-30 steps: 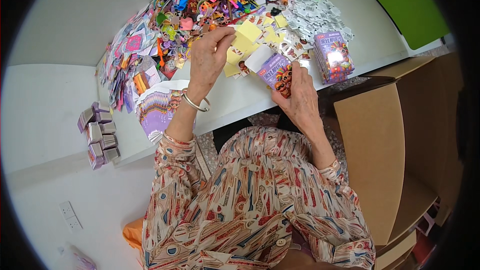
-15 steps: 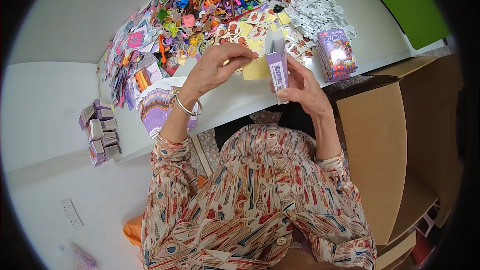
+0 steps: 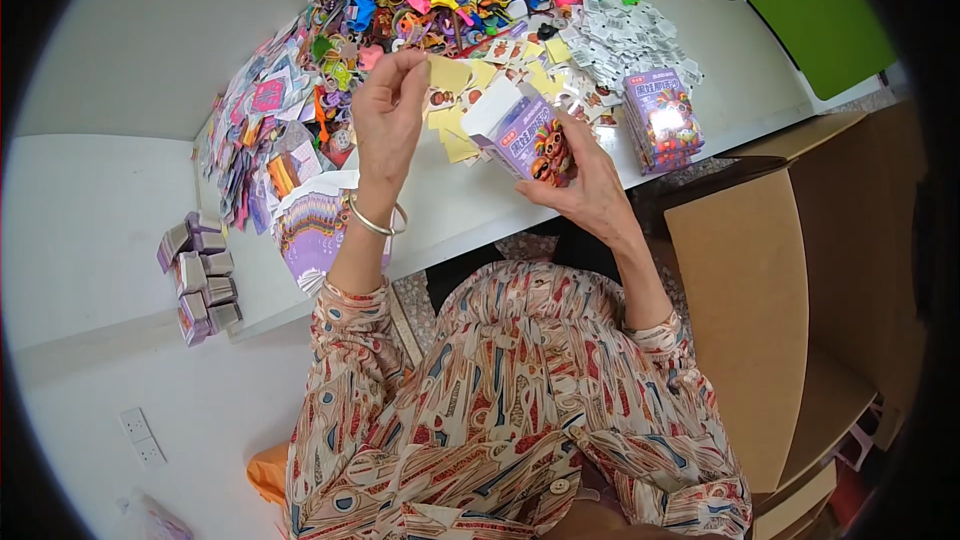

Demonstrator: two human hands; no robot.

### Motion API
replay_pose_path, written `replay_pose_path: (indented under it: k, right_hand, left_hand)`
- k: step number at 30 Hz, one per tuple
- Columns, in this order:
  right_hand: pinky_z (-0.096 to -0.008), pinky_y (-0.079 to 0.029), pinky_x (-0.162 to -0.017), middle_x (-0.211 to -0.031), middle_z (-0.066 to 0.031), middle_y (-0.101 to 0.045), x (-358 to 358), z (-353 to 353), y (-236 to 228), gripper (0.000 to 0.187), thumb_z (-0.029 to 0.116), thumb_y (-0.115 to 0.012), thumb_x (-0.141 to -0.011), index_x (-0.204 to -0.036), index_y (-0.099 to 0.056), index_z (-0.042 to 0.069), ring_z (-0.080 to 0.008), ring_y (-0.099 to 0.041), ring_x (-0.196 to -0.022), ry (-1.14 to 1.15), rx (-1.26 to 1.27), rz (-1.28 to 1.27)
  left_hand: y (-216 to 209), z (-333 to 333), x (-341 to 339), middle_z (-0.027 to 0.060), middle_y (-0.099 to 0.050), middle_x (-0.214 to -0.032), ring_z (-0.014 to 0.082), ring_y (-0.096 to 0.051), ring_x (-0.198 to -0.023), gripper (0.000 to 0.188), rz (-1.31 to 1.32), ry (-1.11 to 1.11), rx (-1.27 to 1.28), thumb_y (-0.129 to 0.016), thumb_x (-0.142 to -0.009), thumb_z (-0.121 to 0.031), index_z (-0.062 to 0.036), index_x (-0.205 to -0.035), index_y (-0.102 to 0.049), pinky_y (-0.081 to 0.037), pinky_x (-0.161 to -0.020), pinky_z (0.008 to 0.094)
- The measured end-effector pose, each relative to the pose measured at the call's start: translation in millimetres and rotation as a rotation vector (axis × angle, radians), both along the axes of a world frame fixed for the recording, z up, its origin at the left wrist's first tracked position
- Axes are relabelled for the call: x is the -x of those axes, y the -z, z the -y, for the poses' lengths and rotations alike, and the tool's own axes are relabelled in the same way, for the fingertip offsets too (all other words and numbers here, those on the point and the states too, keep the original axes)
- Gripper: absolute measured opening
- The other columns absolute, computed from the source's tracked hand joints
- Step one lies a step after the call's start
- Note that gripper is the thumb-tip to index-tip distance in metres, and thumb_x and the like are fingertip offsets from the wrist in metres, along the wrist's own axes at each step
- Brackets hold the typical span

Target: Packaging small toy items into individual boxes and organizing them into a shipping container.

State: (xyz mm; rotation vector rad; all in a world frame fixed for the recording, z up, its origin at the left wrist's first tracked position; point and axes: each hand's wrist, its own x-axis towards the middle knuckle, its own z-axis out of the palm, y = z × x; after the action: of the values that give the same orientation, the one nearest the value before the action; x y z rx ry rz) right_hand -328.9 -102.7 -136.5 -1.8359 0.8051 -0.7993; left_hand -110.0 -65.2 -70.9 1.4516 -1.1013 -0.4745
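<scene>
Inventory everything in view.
Open carton: one, purple, centre
Stacked boxes: several, purple, table's right
Slips: several, yellow, around carton
Small packets: many, white, behind boxes
Toys: many, multicoloured, far side
Sachets: many, pastel, left of toys
Fanned cartons: many, purple, near sachets
Packs: several, purple, far left
Table: one, white, centre
Cardboard box: one, brown, right
Panel: one, green, upper right
Wall plates: two, white, lower left
Shirt: one, multicoloured, lower centre
Left hand: one, bare, near slips
Right hand: one, bare, holding carton
</scene>
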Motion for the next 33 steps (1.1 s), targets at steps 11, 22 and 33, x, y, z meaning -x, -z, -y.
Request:
replay_pose_path:
  k: [11,22,33]
  right_hand:
    - [-0.04,-0.046,-0.086,-0.112,-0.0233,-0.055,1.0,-12.4,-10.4,0.077,0.023,-0.076,-0.068,-0.129,-0.04,-0.006,-0.0343,-0.058,-0.099,0.091,0.044,-0.092]
    - [-0.0427,-0.044,-0.085,-0.105,-0.0233,-0.051,24.4,-25.0,-0.9,0.075,0.018,-0.073,-0.07,-0.129,-0.036,-0.009,-0.0389,-0.053,-0.096,0.162,0.163,-0.172]
    - [-0.0432,-0.044,-0.086,-0.105,-0.0227,-0.05,46.0,-24.7,3.2,0.075,0.02,-0.073,-0.071,-0.128,-0.036,-0.01,-0.0381,-0.053,-0.097,0.238,0.124,-0.219]
  left_hand:
    - [-2.2,-12.1,44.8,0.0082,-0.059,-0.083,0.0272,-0.054,-0.08,0.016,0.853,0.008,0.184,-0.066,-0.075,0.001,-0.0047,-0.09,-0.063,-0.041,-0.072,0.0383]
    - [15.1,97.5,33.8,0.0129,-0.065,-0.086,0.0332,-0.058,-0.084,0.02,0.598,0.312,-0.016,-0.067,-0.081,-0.022,-0.0027,-0.088,-0.068,-0.044,-0.075,0.0405]
    - [79.4,159.5,53.4,0.0127,-0.064,-0.071,0.028,-0.063,-0.073,0.029,0.565,0.409,-0.305,-0.069,-0.07,-0.019,0.001,-0.089,-0.061,-0.048,-0.064,0.0382]
